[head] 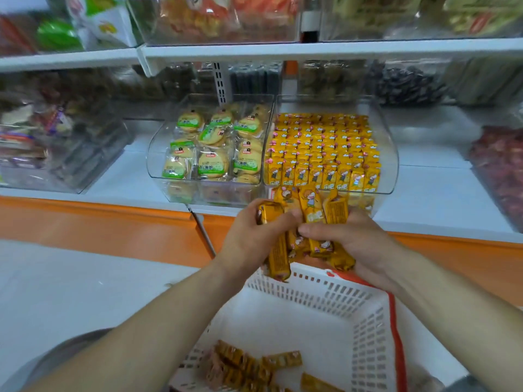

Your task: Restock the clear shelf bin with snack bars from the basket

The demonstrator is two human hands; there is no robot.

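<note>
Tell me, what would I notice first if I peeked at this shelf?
Probably the two hands in the middle, left hand and right hand, clutching a bunch of yellow snack bars above a white basket. Right behind them, a clear shelf bin is packed with neat rows of the same yellow bars, beside a bin of green-labelled round biscuits.

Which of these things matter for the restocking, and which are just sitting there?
In the job: both hands, left and right, the yellow bars they grip, the clear bin, the basket.

Just there: cookie bin, dark snacks, upper-shelf packets.
</note>
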